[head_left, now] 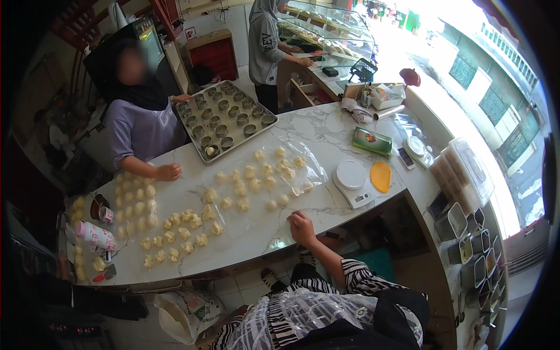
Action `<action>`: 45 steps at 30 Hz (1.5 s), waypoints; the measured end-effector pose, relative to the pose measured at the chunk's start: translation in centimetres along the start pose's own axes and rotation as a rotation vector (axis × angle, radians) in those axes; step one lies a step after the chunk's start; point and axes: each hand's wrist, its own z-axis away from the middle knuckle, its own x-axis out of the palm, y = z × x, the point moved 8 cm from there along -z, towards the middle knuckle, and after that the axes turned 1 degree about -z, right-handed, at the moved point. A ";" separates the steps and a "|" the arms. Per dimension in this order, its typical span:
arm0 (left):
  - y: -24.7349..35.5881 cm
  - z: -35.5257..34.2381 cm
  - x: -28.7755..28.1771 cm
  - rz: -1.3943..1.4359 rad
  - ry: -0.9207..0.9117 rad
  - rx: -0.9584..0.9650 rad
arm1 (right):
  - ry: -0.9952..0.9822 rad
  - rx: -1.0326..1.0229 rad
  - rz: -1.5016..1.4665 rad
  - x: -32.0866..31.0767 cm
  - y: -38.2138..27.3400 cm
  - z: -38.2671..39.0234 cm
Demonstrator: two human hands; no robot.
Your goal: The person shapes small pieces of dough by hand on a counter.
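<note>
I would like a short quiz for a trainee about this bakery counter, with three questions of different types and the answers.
1. True or false: the metal tray of small round moulds lies at the far side of the marble counter, next to the co-worker in the lilac shirt.
2. What does the person's one visible hand rest on? A) the white scale B) the counter's near edge C) the green box
3. Fill in: the flat yellow scraper lies just to the ____ of the white scale.

Key: 1 true; 2 B; 3 right
</note>
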 end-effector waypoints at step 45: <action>-5.6 2.2 1.0 0.107 0.003 -0.111 | -0.911 -0.045 0.381 0.1 0.5 -3.6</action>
